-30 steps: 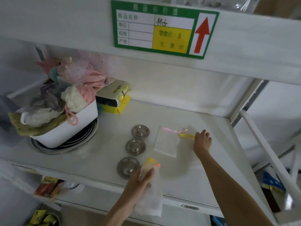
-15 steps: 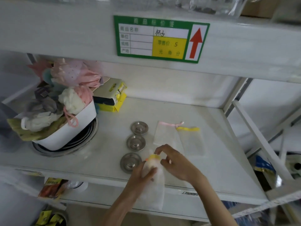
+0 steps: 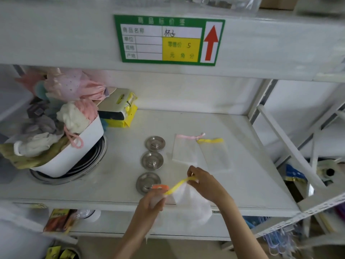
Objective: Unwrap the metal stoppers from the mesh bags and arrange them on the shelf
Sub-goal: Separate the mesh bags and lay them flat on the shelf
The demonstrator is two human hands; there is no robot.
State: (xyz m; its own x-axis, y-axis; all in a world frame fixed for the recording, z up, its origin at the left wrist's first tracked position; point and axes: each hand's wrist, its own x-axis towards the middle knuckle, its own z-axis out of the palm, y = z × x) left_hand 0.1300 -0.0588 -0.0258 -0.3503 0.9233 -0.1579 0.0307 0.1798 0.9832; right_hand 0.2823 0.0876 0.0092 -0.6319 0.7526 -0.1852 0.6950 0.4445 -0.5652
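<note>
you are in the opening step: your right hand (image 3: 202, 181) pinches the yellow drawstring (image 3: 178, 186) and draws it out sideways, while your left hand (image 3: 149, 206) is closed around the neck of the white mesh bag (image 3: 192, 202), held at the front edge of the shelf (image 3: 252, 174). three metal stoppers (image 3: 152, 160) lie in a row just beyond your left hand, and two empty mesh bags (image 3: 201, 152) lie flat beyond your right. next, i judge, you must loosen the mouth and tip the stopper out. whether a stopper is inside cannot be seen; the orange tag (image 3: 160, 187) by your left fingers is blurred.
</note>
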